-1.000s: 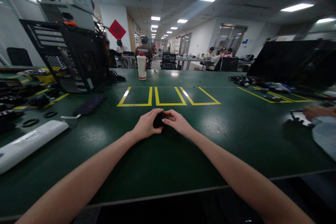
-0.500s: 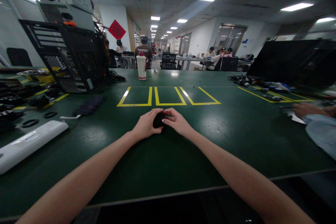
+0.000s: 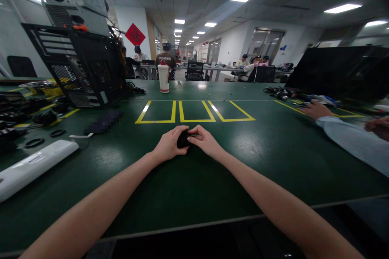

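Partly, 2 hands (image 3: 167, 143) hide a black object (image 3: 182, 139).

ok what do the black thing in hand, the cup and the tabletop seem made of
Black thing: perhaps matte plastic, dull and dark, though largely covered. Cup: smooth paper or plastic, by its even, pale wall. Tabletop: likely laminate or rubber matting, semi-gloss, showing blurred light reflections.

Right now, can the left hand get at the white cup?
Probably not: the left hand is curled around a small black object, and the white cup stands beyond the yellow tape outlines.
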### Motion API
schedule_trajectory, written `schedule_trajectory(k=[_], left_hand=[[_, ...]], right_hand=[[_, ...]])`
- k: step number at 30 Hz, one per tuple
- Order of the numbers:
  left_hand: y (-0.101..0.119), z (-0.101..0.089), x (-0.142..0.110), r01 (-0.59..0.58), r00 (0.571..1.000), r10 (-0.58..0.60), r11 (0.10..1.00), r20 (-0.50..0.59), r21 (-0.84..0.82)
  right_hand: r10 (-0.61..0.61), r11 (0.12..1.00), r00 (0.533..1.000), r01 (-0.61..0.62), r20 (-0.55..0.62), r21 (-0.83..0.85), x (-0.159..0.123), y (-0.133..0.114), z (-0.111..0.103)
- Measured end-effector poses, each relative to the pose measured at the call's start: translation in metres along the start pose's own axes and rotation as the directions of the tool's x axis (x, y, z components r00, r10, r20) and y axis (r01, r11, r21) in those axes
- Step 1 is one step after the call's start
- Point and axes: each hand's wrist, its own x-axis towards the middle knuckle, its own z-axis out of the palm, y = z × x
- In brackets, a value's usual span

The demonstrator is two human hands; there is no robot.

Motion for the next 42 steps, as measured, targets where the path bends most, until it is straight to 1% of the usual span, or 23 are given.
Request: schedule_trajectory(k=[3, 5, 10, 18, 22, 25, 28, 30, 34, 42], left_hand=[[-0.0005, 0.0010, 0.0003, -0.004, 1.000, 0.004, 1.000, -0.013, 0.009], [-0.0010, 0.0016, 0.0004, -0.005, 1.000, 0.005, 1.000, -0.015, 0.012], [-0.0008, 0.0006, 0.0003, -0.001, 1.000, 0.001, 1.000, -0.005, 0.011], [-0.0002, 0.0005, -0.0004, 0.008, 1.000, -0.008, 1.000, 0.001, -0.001], [-0.0006, 0.0004, -0.0003, 0.001, 1.000, -0.001, 1.000, 0.002, -0.008], [-0.0011, 0.0005, -0.0003, -0.001, 1.000, 0.001, 1.000, 0.000, -0.002], [-0.0013, 0.0008, -0.0003, -0.002, 1.000, 0.002, 1.000, -0.006, 0.001], [-0.0011, 0.0009, -0.0004, 0.001, 1.000, -0.001, 1.000, -0.009, -0.002], [-0.0004, 0.0005, -0.0004, 0.000, 1.000, 0.000, 1.000, -0.011, -0.005], [0.0001, 0.0003, -0.0005, 0.003, 1.000, -0.003, 1.000, -0.005, -0.007]], right_hand=[[0.007, 1.000, 0.999, -0.007, -0.039, 0.000, 0.0017, 0.0022, 0.0001], [0.032, 0.999, 0.998, -0.032, -0.055, 0.003, 0.0023, 0.0025, 0.0000], [0.104, 0.994, 0.995, -0.104, -0.005, 0.017, 0.0014, 0.0006, -0.0014], [0.055, 0.998, 0.998, -0.055, 0.007, -0.011, -0.0031, -0.0046, -0.0009], [0.023, 0.999, 1.000, -0.024, -0.014, -0.039, -0.0024, -0.0036, 0.0000], [0.032, 0.999, 0.999, -0.033, -0.022, -0.038, -0.0016, -0.0019, 0.0003], [0.074, 0.995, 0.997, -0.076, -0.036, -0.058, -0.0012, -0.0017, 0.0003], [0.090, 0.993, 0.996, -0.092, -0.024, -0.072, -0.0009, -0.0018, 0.0002], [0.071, 0.995, 0.997, -0.071, 0.005, -0.065, -0.0004, -0.0013, 0.0001], [0.036, 0.997, 0.999, -0.036, -0.006, -0.071, -0.0034, -0.0058, 0.0018]])
